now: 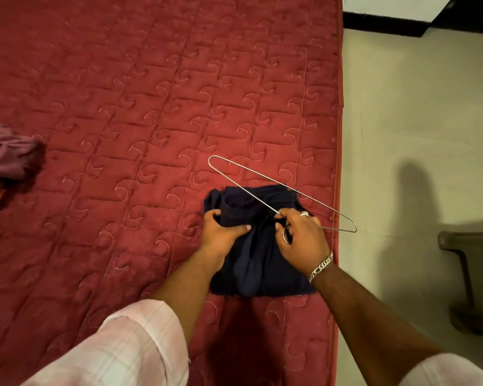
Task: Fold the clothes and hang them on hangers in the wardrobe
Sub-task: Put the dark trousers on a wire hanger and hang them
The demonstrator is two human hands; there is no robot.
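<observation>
Since there's only the head view: folded navy garment (258, 246) sits near the right edge of the red mattress (123, 107). My left hand (223, 232) grips its upper-left fold, fingers curled into cloth. My right hand (301, 238) pinches the wire hanger (262, 179) at its neck, over the garment. Cloth looks soft, light, floppy; hanger thin, stiff, springy, so best held at the hook. Mattress edge close right, floor (402, 135) beyond; open room left, purple clothes (9, 157) well apart.
</observation>
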